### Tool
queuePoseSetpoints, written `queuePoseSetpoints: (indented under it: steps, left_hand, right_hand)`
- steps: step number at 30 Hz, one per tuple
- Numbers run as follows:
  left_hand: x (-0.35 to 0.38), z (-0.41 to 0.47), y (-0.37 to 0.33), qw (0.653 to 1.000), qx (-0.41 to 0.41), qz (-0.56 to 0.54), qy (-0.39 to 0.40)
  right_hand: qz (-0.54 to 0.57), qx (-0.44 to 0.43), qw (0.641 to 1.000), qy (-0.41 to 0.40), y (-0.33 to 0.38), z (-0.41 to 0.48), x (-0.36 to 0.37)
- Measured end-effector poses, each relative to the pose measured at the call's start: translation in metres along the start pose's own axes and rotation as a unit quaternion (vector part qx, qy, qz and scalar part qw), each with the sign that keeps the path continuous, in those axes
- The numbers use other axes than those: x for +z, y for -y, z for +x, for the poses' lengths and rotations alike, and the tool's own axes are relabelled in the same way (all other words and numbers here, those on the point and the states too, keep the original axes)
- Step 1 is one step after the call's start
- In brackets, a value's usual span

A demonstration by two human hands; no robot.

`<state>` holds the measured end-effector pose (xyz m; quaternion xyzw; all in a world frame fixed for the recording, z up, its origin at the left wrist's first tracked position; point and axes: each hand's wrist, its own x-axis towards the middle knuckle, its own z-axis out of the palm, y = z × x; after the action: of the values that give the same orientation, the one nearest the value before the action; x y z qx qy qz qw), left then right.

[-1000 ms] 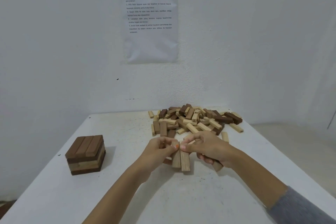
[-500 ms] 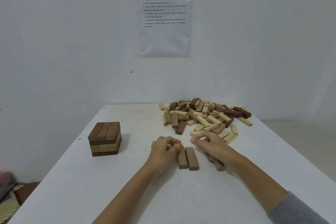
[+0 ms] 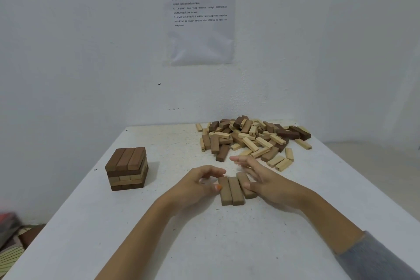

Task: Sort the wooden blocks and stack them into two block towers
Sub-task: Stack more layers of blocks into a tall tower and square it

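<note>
On a white table (image 3: 136,234) set against a white wall (image 3: 68,52), a person's hands flank a row of three brown blocks (image 3: 234,190) lying flat and side by side at the centre, directly in front of them. The two blocks on the left sit flush, long sides touching. The third, on the right, is set a little farther back and slightly skewed. The left hand (image 3: 197,186) is loosely arched and holds nothing, its thumb tip against the outer side of the leftmost block and its fingertips hanging over the far end of the row. The right hand (image 3: 263,179) is spread, fingers stretched toward the far side of the table, its lower fingers lying along the outer side of the third block; how firmly it presses cannot be told. A grey sleeve (image 3: 375,259) covers the right forearm. To the left, well apart from the hands, stands a squat tower (image 3: 127,168) of dark and pale layers, three dark blocks across its top. At the far right of the table, just beyond the right hand, lies a loose pile (image 3: 252,138) of dark and pale blocks, some with printed numbers. A printed sheet (image 3: 201,13) hangs on the wall above
</note>
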<state>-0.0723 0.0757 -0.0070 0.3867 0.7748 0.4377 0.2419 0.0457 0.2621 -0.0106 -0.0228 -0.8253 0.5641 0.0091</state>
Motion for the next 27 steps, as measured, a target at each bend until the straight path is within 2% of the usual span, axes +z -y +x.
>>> queuePoseSetpoints:
  steps: [2, 5, 7, 10, 14, 18, 20, 22, 25, 27]
  left_hand:
    - [0.000, 0.000, 0.001, 1.000, 0.006, 0.010, -0.001]
    - [0.001, 0.002, 0.002, 1.000, 0.012, 0.028, -0.001]
    - [0.002, 0.003, 0.002, 0.999, 0.015, 0.037, -0.004]
    - [0.005, 0.005, 0.004, 0.998, 0.025, 0.052, -0.018]
    - [0.011, 0.004, 0.004, 0.993, 0.048, 0.102, -0.042]
    - [0.020, -0.001, 0.000, 0.964, 0.019, 0.259, -0.055]
    - [0.024, -0.002, 0.001, 0.938, 0.007, 0.344, -0.043]
    - [0.027, -0.004, 0.002, 0.924, -0.016, 0.382, -0.008]
    - [0.031, -0.006, 0.001, 0.916, -0.038, 0.398, 0.030]
    - [0.034, -0.007, 0.000, 0.918, -0.043, 0.393, 0.035]
  right_hand:
    - [-0.021, -0.016, 1.000, -0.004, -0.003, -0.001, 0.000]
    - [-0.116, -0.007, 0.988, -0.098, -0.002, -0.004, -0.002]
    - [-0.109, 0.015, 0.983, -0.145, 0.000, -0.006, -0.001]
    - [-0.087, 0.031, 0.989, -0.112, 0.003, -0.013, 0.006]
    - [-0.199, 0.010, 0.976, -0.088, -0.002, -0.019, 0.013]
    - [-0.170, -0.012, 0.981, -0.089, -0.001, -0.013, 0.014]
    - [-0.170, -0.017, 0.982, -0.074, 0.001, -0.013, 0.014]
    - [-0.200, -0.017, 0.977, -0.076, 0.001, -0.015, 0.016]
    - [-0.264, -0.017, 0.960, -0.093, -0.003, -0.021, 0.015]
    - [-0.333, 0.017, 0.939, -0.091, -0.007, -0.024, 0.011]
